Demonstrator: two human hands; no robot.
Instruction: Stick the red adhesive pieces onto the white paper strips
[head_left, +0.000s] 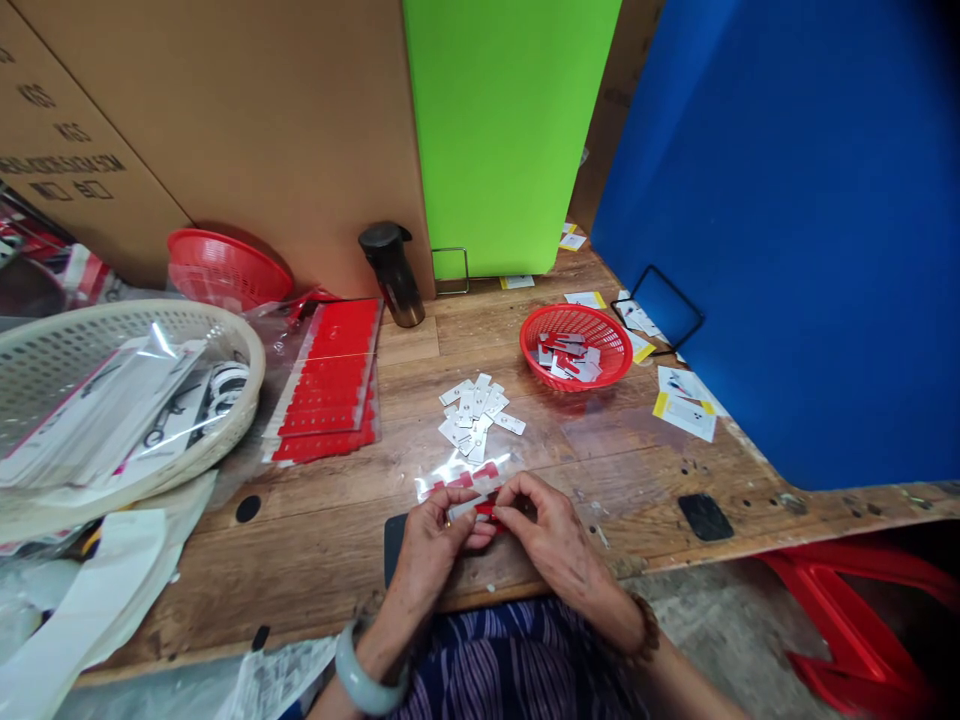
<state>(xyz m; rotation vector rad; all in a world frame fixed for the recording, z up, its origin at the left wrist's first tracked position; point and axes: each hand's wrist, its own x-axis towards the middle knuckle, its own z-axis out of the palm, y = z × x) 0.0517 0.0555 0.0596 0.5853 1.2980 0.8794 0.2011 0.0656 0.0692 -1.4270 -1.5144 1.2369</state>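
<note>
My left hand (442, 530) and my right hand (544, 525) meet near the table's front edge. Between them is a small white and red card piece (484, 508); the fingers of both hands pinch it. Just beyond my fingertips lies a clear plastic sheet (427, 487) with red shapes on it. Farther up the table is a loose pile of small white tags (480, 410). To the right of the pile, a round red basket (531, 368) holds several red and white pieces.
Red sheets (330, 370) are stacked at left, beside a large cream basket (251, 395) of packaged items. A dark bottle (394, 275), a green panel (502, 140) and a blue panel (780, 250) stand behind. A red stool (840, 620) is at lower right.
</note>
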